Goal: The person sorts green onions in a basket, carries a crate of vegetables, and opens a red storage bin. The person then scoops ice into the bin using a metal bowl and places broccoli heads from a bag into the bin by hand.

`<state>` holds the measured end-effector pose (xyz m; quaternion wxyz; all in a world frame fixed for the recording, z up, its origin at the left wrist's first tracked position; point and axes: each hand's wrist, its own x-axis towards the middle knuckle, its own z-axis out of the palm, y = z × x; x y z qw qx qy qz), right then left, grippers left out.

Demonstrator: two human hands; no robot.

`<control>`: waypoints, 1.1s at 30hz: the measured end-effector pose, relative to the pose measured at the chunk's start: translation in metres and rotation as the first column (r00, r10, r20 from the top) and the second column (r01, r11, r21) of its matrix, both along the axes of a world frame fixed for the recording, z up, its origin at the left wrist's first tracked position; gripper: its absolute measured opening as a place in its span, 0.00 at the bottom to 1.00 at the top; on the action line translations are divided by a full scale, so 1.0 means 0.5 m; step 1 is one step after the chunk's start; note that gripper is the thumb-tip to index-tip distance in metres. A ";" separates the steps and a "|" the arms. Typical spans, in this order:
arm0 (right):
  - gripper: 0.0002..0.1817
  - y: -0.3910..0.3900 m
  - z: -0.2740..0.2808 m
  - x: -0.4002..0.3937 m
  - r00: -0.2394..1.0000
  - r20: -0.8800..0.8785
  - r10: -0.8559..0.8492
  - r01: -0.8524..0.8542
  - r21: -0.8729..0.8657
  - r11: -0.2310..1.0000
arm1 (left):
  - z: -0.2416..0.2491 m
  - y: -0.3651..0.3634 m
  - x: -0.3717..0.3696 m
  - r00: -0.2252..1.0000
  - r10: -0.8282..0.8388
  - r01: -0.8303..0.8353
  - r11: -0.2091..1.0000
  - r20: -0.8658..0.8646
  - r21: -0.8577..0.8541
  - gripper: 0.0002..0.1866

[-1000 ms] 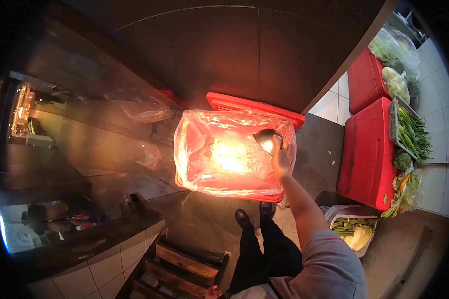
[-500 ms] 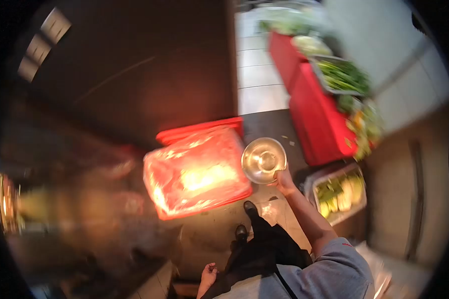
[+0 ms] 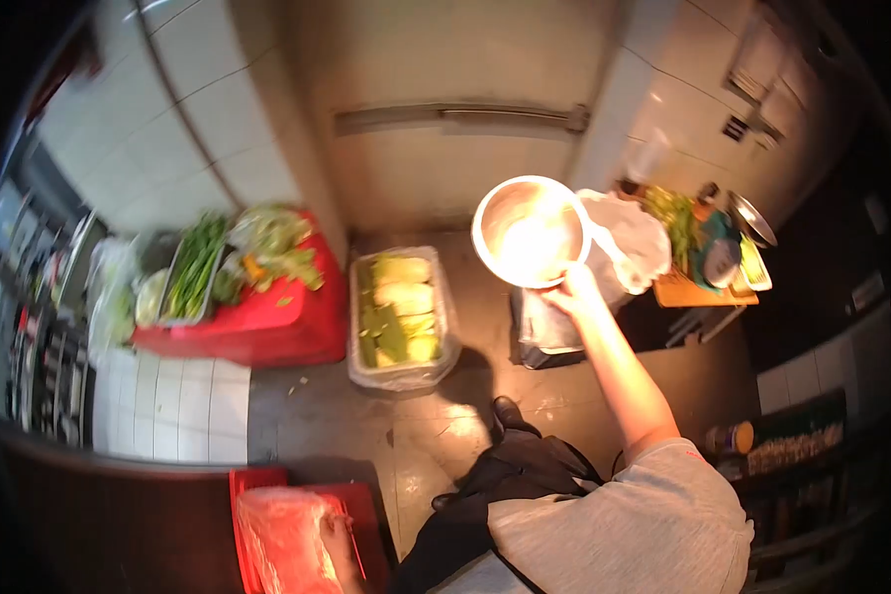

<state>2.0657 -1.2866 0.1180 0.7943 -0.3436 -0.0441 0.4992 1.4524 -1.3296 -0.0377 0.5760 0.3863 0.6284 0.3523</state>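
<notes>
My right hand (image 3: 566, 289) grips the rim of a shiny metal bowl (image 3: 510, 238), held out in front of me with its inside facing up and bright light glaring in it. Behind the bowl, a bin covered in pale plastic (image 3: 619, 243) is partly hidden. Down at the lower left, my left hand (image 3: 337, 535) overlaps a red container (image 3: 243, 525) topped with clear plastic film; its fingers are dim and blurred.
A plastic-lined tub of cut vegetables (image 3: 448, 337) stands on the floor (image 3: 317, 406) ahead. To its left, a red box (image 3: 297, 342) bears greens and a tray of green stalks (image 3: 196, 267). A wooden board (image 3: 683, 293) with vegetables is at the right.
My view has swung to the right, away from the red container, toward the wall. The bowl has travelled with my right hand and now overlaps the plastic-covered bin.
</notes>
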 end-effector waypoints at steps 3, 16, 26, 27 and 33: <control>0.27 -0.145 0.053 0.208 0.936 0.015 -0.353 0.353 0.017 0.936 | 0.087 0.128 0.236 0.980 -0.192 0.185 0.974 0.044 0.134 0.14; 0.31 -0.145 -0.372 0.778 -0.093 0.954 0.286 0.622 -0.169 0.764 | 0.157 0.229 1.488 0.671 -0.654 0.741 0.606 0.350 -0.288 0.42; 0.24 0.090 -0.487 1.014 0.203 0.728 0.655 0.737 -0.554 0.388 | 0.119 0.304 1.634 0.761 -0.512 0.520 0.849 0.398 0.097 0.15; 0.24 0.118 -0.601 1.029 0.104 0.751 0.652 0.773 -0.473 0.423 | 0.119 0.318 1.633 0.752 -0.531 0.534 0.838 0.389 0.113 0.16; 0.35 0.116 -0.552 1.076 -0.073 0.406 0.911 0.466 -0.794 0.391 | 0.141 0.343 1.674 0.734 -0.581 0.593 0.801 0.350 0.086 0.20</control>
